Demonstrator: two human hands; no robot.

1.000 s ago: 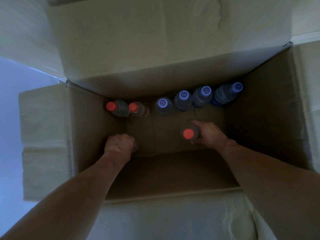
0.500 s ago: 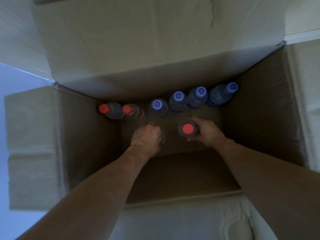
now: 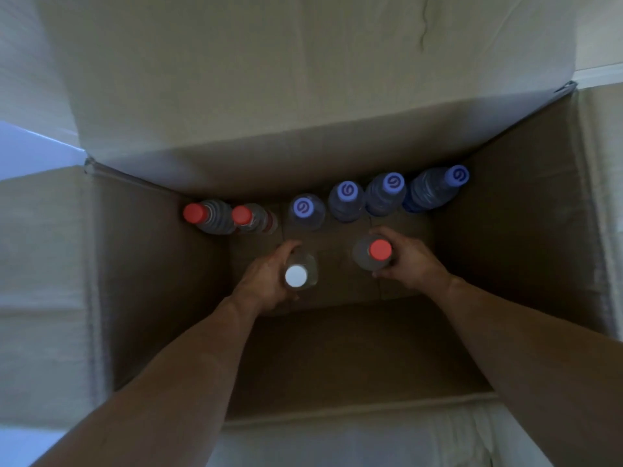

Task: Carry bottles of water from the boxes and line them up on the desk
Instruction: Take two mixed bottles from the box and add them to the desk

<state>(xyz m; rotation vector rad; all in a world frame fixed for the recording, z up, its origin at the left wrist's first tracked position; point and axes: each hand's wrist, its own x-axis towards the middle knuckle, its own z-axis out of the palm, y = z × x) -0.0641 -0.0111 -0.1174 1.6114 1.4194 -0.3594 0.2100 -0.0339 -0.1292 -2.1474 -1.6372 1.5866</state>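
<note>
Hands reached down into the open cardboard box [image 3: 505, 264]. At about 7 o'clock from the box floor's centre, the left hand [image 3: 266, 281] curled around a white-capped bottle [image 3: 298, 274]. At 3 o'clock, the right hand [image 3: 409, 262] gripped a red-capped bottle [image 3: 376, 252]. Along the far wall at 12 o'clock stood two red-capped bottles [image 3: 220, 217] and four purple-capped bottles [image 3: 347, 200] in a row.

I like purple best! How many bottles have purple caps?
4, all standing along the box's far wall: one, next, then, and the last tilted in the right corner.
</note>
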